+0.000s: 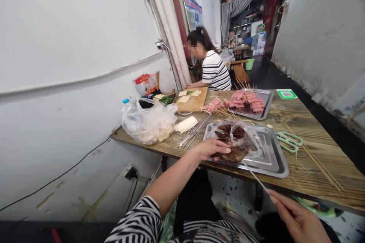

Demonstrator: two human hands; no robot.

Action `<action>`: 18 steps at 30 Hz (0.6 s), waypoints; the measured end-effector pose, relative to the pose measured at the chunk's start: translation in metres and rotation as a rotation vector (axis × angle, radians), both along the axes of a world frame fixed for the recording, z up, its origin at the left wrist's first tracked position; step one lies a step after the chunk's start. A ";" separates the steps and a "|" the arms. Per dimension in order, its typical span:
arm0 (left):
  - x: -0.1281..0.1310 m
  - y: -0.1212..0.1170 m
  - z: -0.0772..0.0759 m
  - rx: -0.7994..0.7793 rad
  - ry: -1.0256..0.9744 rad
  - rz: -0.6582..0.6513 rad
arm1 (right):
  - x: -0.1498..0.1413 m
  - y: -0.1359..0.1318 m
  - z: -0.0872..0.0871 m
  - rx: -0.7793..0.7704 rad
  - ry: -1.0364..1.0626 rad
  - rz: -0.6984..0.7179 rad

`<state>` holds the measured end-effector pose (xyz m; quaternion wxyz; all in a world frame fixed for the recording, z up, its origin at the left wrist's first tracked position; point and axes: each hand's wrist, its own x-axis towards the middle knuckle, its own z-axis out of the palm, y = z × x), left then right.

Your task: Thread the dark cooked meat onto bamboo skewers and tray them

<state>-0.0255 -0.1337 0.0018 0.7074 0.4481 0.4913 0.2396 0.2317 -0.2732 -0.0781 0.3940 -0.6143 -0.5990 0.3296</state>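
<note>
My left hand point(212, 148) rests on a brown slab of cooked meat point(235, 155) lying in a steel tray point(272, 155), fingers curled over the meat's near edge. More dark meat pieces sit in a clear plastic bag point(238, 134) on the same tray. My right hand point(296, 218), below the table edge, pinches the end of a thin metal skewer point(255, 176) whose tip reaches up to the meat slab.
Green scissors point(289, 140) and bamboo sticks point(319, 163) lie right of the tray. A second tray point(266, 100) holds pink meat skewers. A white plastic bag point(148, 121), metal skewers point(195, 131) and a cutting board point(194, 102) sit left. A person in a striped shirt point(215, 70) sits at the far end.
</note>
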 end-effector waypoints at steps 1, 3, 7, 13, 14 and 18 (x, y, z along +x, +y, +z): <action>0.000 0.000 0.001 -0.002 -0.004 0.001 | -0.002 0.000 0.001 -0.001 0.007 -0.011; 0.000 0.000 0.002 -0.011 0.001 -0.001 | -0.003 0.000 0.004 -0.002 0.023 -0.021; 0.001 0.001 0.000 -0.028 0.016 -0.004 | -0.002 0.001 0.007 -0.013 0.037 -0.009; 0.001 0.003 -0.007 -0.052 -0.017 -0.011 | -0.004 0.003 -0.005 -0.034 0.059 -0.036; 0.001 0.004 -0.008 -0.055 -0.023 -0.012 | -0.005 0.004 -0.007 -0.037 0.064 -0.035; 0.002 0.005 -0.009 -0.078 -0.016 -0.015 | -0.011 0.008 -0.011 -0.025 0.083 -0.033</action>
